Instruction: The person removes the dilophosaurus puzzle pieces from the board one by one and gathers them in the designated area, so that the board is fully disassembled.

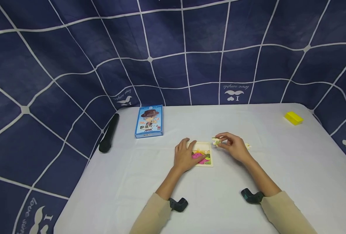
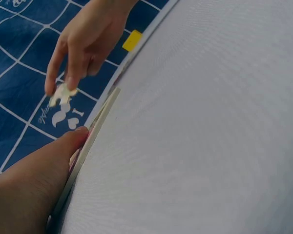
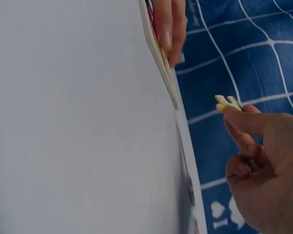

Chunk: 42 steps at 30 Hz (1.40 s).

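My left hand [image 1: 185, 158] rests on a small wooden jigsaw board [image 1: 204, 165], fingers spread along its left side and thumb across the picture. Pink, yellow and green pieces fill the lower part of the board, while its upper part shows bare pale wood. Just off the board's upper right corner, my right hand [image 1: 236, 148] pinches a jigsaw piece [image 2: 62, 93] between thumb and fingers, held above the table. The right wrist view shows the piece's knobbed, pale edge. Partly behind the right hand, another pale piece [image 1: 248, 146] lies on the table.
A blue box with a cartoon figure [image 1: 150, 122] lies at the back left of the white table [image 1: 126, 185]. Left of it is a black cylindrical object [image 1: 109, 134] by the table's edge. At the back right sits a yellow block [image 1: 293, 118]. A blue gridded cloth [image 1: 205, 35] hangs behind.
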Tool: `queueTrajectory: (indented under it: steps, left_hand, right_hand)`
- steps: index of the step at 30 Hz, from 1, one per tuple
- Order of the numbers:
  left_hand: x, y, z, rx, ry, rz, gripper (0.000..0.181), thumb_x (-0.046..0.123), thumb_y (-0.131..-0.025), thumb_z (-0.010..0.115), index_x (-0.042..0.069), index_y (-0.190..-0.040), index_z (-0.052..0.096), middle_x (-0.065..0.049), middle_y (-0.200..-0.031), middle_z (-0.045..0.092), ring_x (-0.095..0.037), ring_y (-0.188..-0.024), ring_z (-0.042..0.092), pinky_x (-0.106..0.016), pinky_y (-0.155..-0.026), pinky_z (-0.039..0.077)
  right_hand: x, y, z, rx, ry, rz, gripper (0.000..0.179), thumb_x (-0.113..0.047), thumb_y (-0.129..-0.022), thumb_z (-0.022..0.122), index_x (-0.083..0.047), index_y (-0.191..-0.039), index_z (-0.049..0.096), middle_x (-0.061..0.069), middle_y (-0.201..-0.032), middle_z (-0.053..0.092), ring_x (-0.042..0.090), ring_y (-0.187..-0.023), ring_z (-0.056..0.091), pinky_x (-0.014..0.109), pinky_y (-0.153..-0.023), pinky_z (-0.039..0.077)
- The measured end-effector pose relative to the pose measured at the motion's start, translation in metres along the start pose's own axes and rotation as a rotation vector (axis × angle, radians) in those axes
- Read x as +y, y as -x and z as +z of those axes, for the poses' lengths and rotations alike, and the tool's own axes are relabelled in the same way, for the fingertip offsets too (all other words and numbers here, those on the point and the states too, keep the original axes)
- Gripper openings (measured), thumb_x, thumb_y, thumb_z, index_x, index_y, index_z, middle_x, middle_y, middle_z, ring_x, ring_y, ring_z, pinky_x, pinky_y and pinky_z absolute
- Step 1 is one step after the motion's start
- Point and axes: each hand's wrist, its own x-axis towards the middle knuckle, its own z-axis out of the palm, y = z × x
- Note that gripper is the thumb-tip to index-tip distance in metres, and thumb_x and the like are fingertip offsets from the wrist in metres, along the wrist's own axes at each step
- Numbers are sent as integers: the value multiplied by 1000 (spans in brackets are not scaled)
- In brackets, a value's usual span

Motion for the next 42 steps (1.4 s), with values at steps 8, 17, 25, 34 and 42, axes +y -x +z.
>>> queueTrajectory:
  steps: [8, 17, 25, 34, 42]
  left_hand:
    - [0, 0, 2, -9, 3, -3, 77, 69, -76, 51, 18, -133, 49, -9, -138, 34, -22, -129, 27, -42, -101, 25]
    - [-3, 0, 2, -19, 2, -11, 77, 71, -76, 50, 19, -134, 48, -9, -138, 33, -22, -129, 26, -42, -101, 25]
    - [-4, 1, 2, -10, 17, -5, 77, 70, -76, 50, 18, -133, 49, -9, -137, 34, -22, -128, 27, -43, -101, 26]
    - [-3, 0, 0, -13, 21, -7, 77, 69, -76, 52, 18, -133, 49, -9, -137, 35, -22, -128, 27, -42, -99, 26]
    - [-1, -1, 0, -23, 23, -5, 77, 69, -76, 52, 18, -134, 48, -9, -137, 34, -22, -128, 27, -42, -100, 26]
  right_hand:
    - [21, 21, -60, 92, 87, 72, 34, -3, -77, 73, -9, -109, 64, 11, -87, 67, 9, -46, 33, 25, -37, 25]
    - [45, 46, -106, 104, 177, 290, 37, -21, -83, 70, -10, -117, 60, 9, -94, 63, 9, -78, 57, 16, -56, 44]
    - [57, 54, -116, 21, 240, 356, 38, -27, -85, 67, -9, -118, 59, 16, -98, 63, 21, -94, 50, 30, -70, 36]
    - [62, 54, -111, 50, 291, 353, 33, -14, -83, 68, -7, -115, 62, 13, -89, 64, 12, -57, 42, 28, -50, 31]
    - [62, 56, -114, -6, 374, 286, 33, -8, -84, 65, -2, -116, 62, 20, -100, 57, 22, -65, 46, 31, -54, 37]
